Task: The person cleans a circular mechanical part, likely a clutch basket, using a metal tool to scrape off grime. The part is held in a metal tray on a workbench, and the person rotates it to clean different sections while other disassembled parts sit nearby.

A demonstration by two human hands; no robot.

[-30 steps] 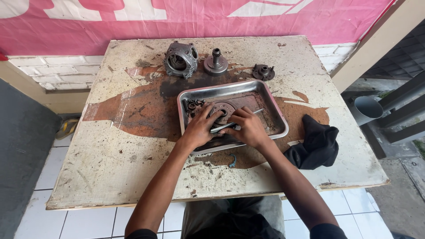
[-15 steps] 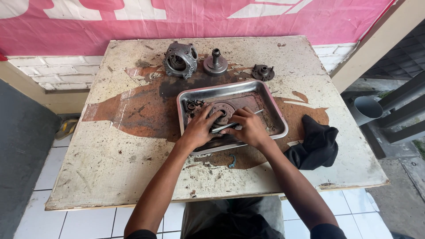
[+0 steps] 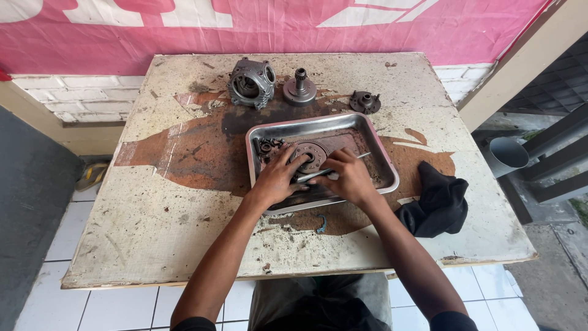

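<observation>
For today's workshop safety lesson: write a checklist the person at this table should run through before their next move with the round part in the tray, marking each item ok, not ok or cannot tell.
1. Left hand steadies the round metal part: ok.
2. Right hand grips the slim tool: ok.
3. Part lies inside the steel tray: ok.
4. Tray fully on the table: ok.
5. Black rag within reach, beside the tray: ok.
6. Tool tip seated on the part: cannot tell, fingers hide it.

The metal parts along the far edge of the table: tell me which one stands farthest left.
The hollow grey engine housing. It is the largest, open-sided; the round shafted part sits in the middle and the small dark flanged hub on the right.
</observation>
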